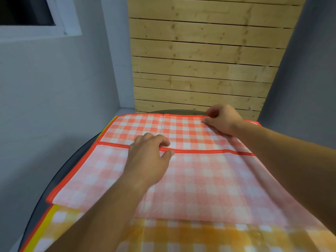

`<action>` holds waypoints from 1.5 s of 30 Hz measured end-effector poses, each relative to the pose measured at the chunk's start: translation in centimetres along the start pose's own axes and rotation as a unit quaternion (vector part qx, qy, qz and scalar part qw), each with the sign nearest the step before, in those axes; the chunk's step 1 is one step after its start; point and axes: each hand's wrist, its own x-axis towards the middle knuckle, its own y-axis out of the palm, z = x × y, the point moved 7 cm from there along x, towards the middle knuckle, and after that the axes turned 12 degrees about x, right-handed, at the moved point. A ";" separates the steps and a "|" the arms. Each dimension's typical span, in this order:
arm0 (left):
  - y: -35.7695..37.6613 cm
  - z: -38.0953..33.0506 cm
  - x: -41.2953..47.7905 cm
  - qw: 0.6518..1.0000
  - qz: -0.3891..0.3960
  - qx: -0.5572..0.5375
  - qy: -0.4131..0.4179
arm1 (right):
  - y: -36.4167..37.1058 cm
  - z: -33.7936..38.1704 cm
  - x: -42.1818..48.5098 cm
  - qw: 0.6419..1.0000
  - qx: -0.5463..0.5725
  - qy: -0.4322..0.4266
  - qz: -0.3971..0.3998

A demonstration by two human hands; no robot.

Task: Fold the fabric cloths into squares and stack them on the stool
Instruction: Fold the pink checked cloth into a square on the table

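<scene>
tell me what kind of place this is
Likely a plain indoor room, perhaps a home or small workspace: grey walls, a wooden slat panel, a white window frame, and checked cloths being folded.

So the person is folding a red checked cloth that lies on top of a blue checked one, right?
Not quite. Underneath is a yellow checked cloth, not a blue one. The head view shows the red checked cloth lying on it, with the left hand and right hand both pinching its red hem.
</scene>
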 end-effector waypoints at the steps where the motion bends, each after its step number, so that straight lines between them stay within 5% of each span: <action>1: 0.0 0.0 0.0 1.000 0.000 0.001 0.000 | 0.0 -0.1 0.0 1.000 0.020 0.008 -0.001; 14: -0.2 0.1 -0.1 1.000 0.001 -0.004 -0.003 | 0.1 0.8 -0.4 0.993 0.113 0.014 -0.010; 28: -0.5 -0.4 -0.2 0.999 -0.023 0.025 0.011 | -2.6 4.1 -2.1 0.995 -0.025 -0.080 -0.050; 36: -2.9 -3.4 -1.7 0.963 -0.159 0.185 0.114 | -6.3 8.5 -7.3 0.974 -0.109 -0.191 -0.061; 41: -7.3 -5.4 -1.8 0.945 -0.212 0.193 0.159 | -8.3 11.2 -11.7 0.960 -0.143 -0.232 -0.059; 45: -11.5 -8.1 -3.8 0.919 -0.219 0.174 0.276 | -8.6 12.5 -15.1 0.964 -0.128 -0.230 -0.037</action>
